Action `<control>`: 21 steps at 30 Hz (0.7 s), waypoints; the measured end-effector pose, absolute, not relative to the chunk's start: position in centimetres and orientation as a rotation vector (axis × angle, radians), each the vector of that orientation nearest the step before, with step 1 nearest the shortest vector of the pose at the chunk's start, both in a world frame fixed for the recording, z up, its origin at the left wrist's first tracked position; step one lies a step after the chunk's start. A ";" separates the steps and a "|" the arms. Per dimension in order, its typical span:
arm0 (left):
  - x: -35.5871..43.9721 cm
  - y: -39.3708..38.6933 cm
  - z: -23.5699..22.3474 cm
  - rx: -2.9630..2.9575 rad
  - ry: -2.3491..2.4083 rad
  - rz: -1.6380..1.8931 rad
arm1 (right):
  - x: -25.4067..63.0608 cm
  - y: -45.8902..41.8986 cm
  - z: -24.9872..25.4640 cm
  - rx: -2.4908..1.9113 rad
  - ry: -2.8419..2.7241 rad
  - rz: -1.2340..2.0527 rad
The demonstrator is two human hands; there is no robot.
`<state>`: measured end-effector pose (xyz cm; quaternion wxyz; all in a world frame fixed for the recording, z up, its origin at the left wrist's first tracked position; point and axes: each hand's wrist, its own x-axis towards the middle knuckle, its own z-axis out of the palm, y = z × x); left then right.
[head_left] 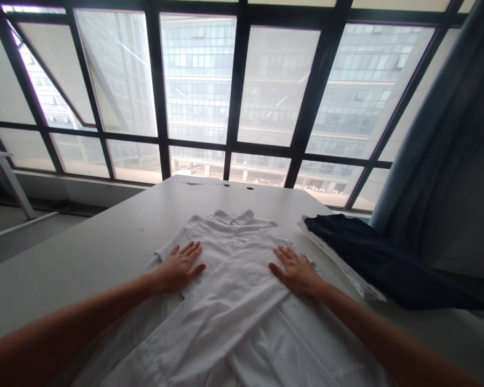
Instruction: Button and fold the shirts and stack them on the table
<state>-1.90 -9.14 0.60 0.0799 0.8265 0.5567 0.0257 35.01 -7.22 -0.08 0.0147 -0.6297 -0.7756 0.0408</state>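
A white collared shirt point(229, 269) lies spread on the white table, its collar point(234, 216) pointing toward the windows. Creases run diagonally over its lower body, which reaches the bottom of the view. My left hand point(180, 267) rests flat on the shirt's left side below the shoulder, fingers apart. On the opposite side, my right hand point(295, 269) presses flat near the shirt's right edge, its fingers also stretched out. Neither hand grips the fabric.
Dark navy folded clothing point(371, 255) lies over white clothing point(347, 274) at the table's right. Paper point(196, 181) and two dark round holes are at the far end of the table point(116, 236). A blue-grey curtain point(423, 150) hangs right of the large windows.
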 end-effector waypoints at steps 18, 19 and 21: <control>-1.7 2.4 0.9 2.516 1.708 0.021 | 24.3 -8.3 3.1 -1.281 -2.751 0.214; -2.0 2.7 0.8 2.516 1.726 0.020 | 23.4 -10.0 3.0 -1.170 -2.766 0.262; -2.2 3.1 1.0 2.521 1.749 0.026 | 22.5 -12.8 2.9 -0.957 -2.805 0.344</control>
